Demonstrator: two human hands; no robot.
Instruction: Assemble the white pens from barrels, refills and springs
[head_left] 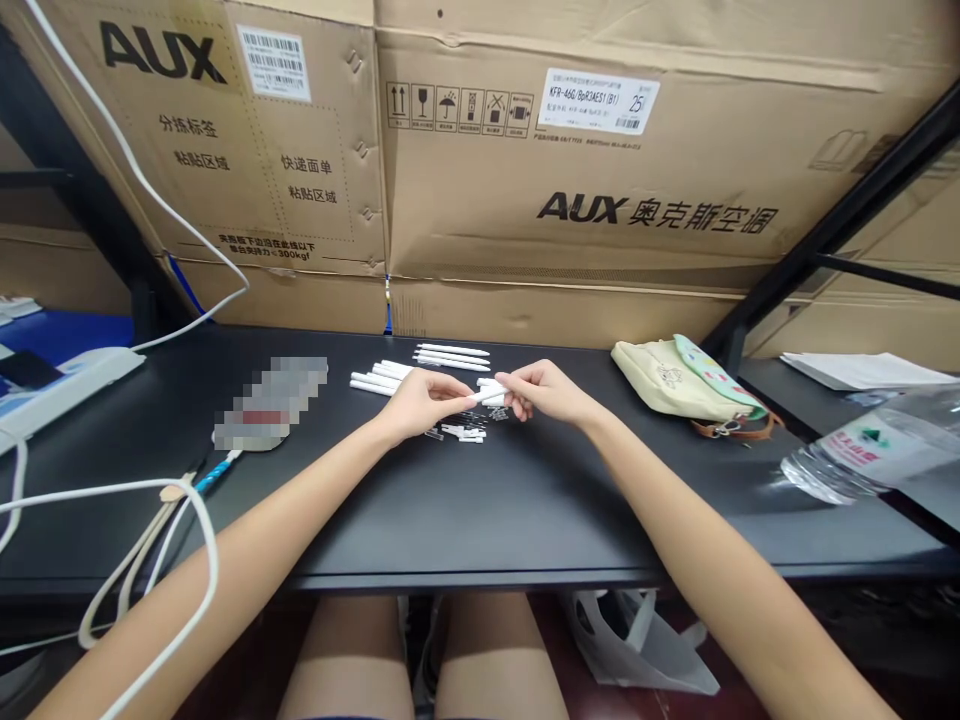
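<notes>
Along the far edge of the black bench [525,520], large cardboard AUX air-conditioner cartons [570,170] standing on edge, with barcode labels and printed Chinese lettering. Near the right edge, a cream canvas pouch [679,380] with a green patterned flap and a brown strap, then a clear plastic water bottle [870,450] on its side, just below loose sheets of paper [862,368]. At the left edge, a white power strip [75,385] with a white cable [187,225] looping upward, a blurred object [274,400] further in, and below the front edge, a white plastic bag [637,640] on the floor.
</notes>
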